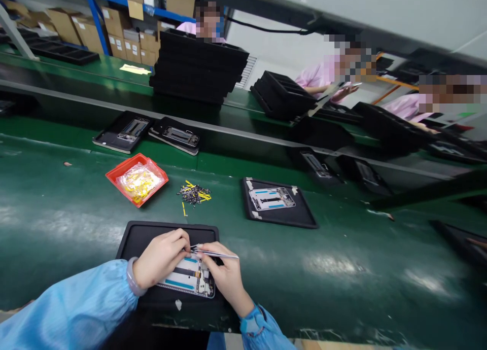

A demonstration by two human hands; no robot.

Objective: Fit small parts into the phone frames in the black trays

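Okay, head view: right hand (226, 276) pinches steel tweezers (218, 254) over the phone frame (186, 279). Left hand (160, 258) has its fingers curled in beside the tweezer tip; can't tell what they pinch. Frame lies in a black tray (167, 227) near the desk (57, 228) front edge. Orange tray (137, 180) and loose small parts (194, 193) sit farther in.

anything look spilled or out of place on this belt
A loose heap of small dark parts and yellow strips lies directly on the green belt, outside the orange tray, so it looks spilled. One yellow strip sits apart from the heap.
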